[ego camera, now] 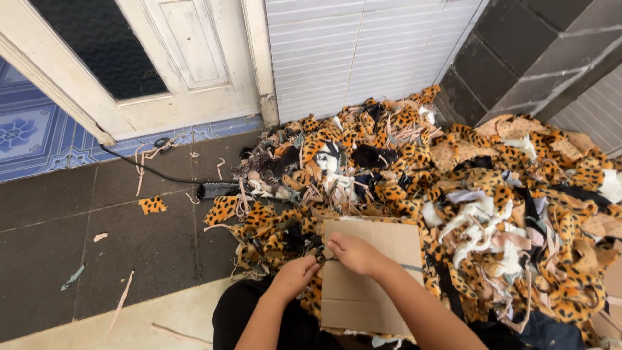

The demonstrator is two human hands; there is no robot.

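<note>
Scraps (453,188) heaped on dark floor tiles (78,240); white door (188,71) behind.

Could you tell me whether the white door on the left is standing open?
Yes, the white door is swung open, showing blue patterned floor tiles past it.
</note>
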